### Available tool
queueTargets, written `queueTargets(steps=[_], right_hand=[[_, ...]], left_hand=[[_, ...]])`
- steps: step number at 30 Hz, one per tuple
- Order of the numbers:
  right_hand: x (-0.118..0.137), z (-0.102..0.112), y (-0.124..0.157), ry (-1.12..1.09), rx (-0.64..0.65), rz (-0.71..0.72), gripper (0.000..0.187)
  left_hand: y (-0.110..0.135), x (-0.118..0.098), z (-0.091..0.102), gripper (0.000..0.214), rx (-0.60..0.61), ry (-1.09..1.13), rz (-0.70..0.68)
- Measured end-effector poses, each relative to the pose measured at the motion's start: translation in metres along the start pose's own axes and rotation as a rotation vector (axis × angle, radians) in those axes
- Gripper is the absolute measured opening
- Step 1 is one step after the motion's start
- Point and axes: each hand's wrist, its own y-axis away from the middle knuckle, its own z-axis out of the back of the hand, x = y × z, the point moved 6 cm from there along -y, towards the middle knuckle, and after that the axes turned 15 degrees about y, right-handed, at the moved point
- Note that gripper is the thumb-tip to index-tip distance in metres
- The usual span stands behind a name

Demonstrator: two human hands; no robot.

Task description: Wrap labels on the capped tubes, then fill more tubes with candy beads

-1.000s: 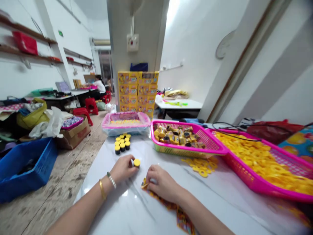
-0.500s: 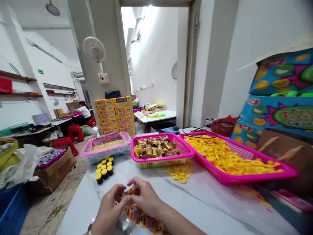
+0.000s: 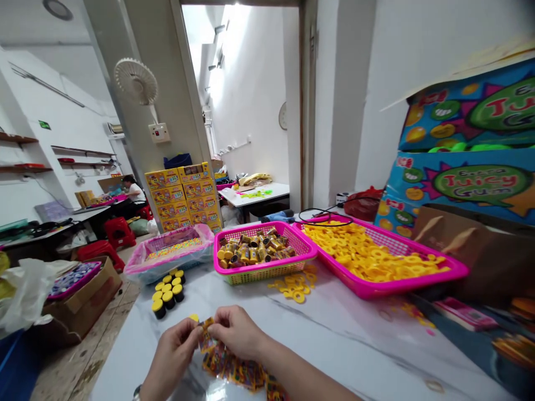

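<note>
Our left hand (image 3: 171, 356) and right hand (image 3: 237, 334) sit close together above the marble-pattern table (image 3: 334, 356), fingers closed in a pinch on the top end of a printed wrapper strip (image 3: 234, 372), the rest of which lies on the table below them. A yellow disc (image 3: 193, 317) shows just beside the left fingertips; we cannot tell whether it is gripped. Black cylinders with yellow tops (image 3: 167, 295) stand in a cluster ahead of the left hand. We judge the step in hand to be separating one wrapper from the strip. The next move calls for a firm pinch and a controlled tear along the wrapper's edge.
</note>
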Motion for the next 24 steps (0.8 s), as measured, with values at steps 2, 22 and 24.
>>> queueTargets(steps=[2, 22, 24], right_hand=[[0.008, 0.002, 0.005, 0.054, -0.073, 0.038, 0.016], [-0.005, -0.012, -0.002, -0.225, 0.103, -0.158, 0.020], [-0.005, -0.004, -0.004, -0.210, -0.028, -0.135, 0.020]], left_hand=[[0.001, -0.002, 0.002, 0.060, -0.013, -0.020, -0.020], [-0.001, 0.008, 0.007, 0.066, -0.090, 0.023, 0.011], [0.000, 0.005, 0.009, 0.065, -0.166, 0.069, 0.007]])
